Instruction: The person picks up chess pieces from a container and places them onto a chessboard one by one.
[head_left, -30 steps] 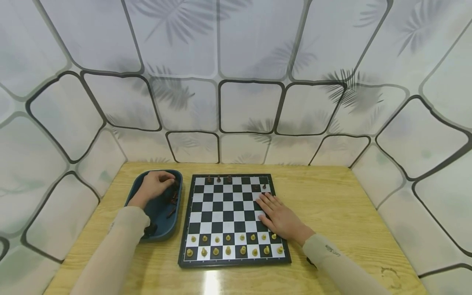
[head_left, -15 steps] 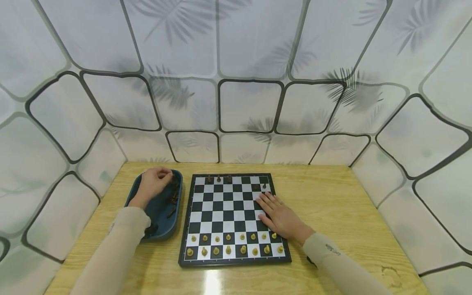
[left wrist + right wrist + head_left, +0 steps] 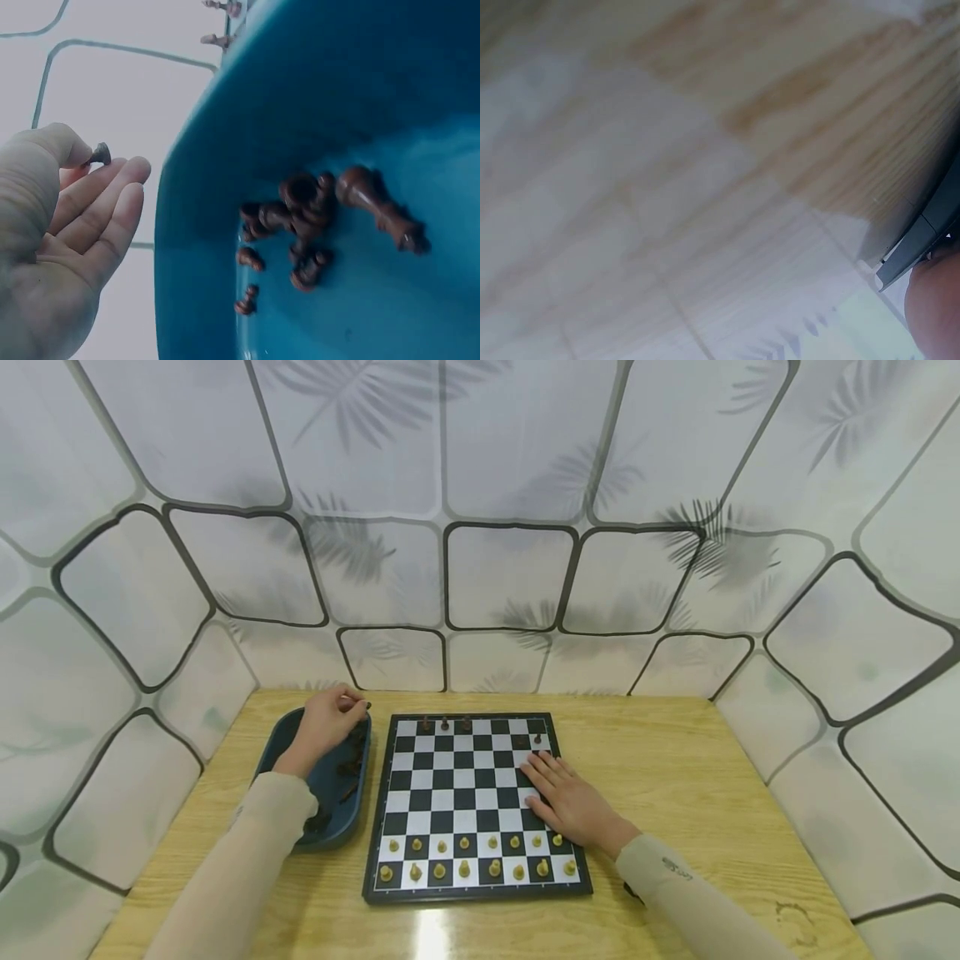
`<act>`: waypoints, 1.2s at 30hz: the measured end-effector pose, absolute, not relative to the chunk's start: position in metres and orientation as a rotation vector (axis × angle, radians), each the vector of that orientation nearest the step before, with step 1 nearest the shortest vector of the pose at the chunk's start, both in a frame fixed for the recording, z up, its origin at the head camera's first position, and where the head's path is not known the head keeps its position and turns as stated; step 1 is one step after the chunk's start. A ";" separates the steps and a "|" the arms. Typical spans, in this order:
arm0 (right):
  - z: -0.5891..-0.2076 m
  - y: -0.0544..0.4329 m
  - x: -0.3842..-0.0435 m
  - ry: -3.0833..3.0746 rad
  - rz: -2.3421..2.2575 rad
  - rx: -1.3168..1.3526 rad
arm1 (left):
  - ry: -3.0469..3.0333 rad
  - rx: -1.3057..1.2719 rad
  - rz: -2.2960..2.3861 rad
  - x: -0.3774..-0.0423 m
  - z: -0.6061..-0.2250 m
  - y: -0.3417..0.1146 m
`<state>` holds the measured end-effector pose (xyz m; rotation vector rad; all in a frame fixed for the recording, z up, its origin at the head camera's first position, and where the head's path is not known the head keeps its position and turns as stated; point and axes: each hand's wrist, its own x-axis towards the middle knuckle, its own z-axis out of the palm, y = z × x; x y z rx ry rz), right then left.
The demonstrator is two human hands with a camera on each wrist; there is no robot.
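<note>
My left hand [image 3: 324, 727] is raised over the far end of a blue bin [image 3: 328, 789]. Between thumb and fingers it pinches a small dark chess piece [image 3: 100, 154], whose base pokes out; the rest is hidden by the fingertips. Several brown chess pieces [image 3: 300, 217] lie jumbled inside the bin. My right hand [image 3: 573, 806] rests with fingers extended on the right side of the black-and-white chessboard [image 3: 453, 777]. Yellow chess pieces [image 3: 464, 868] fill the two near rows. A few dark chess pieces [image 3: 445, 725] stand in the far rows.
Board and bin sit side by side on a light wooden table [image 3: 675, 777], a narrow strip apart. A patterned cloth wall [image 3: 495, 577] closes off the back and both sides.
My left hand has come up from inside the bin and moved slightly right and away, a dark chess piece now showing at its fingertips. The right hand has stayed still.
</note>
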<state>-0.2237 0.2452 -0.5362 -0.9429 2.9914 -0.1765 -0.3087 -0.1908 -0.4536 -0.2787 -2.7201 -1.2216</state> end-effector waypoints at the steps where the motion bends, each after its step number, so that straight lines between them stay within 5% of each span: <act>1: -0.536 0.245 -0.224 2.992 -0.174 -0.943 | -2.712 -0.294 -1.231 -0.309 -0.453 -0.189; 36: -0.537 0.246 -0.223 3.016 -0.175 -0.965 | -2.779 -0.452 -1.327 -0.324 -0.468 -0.090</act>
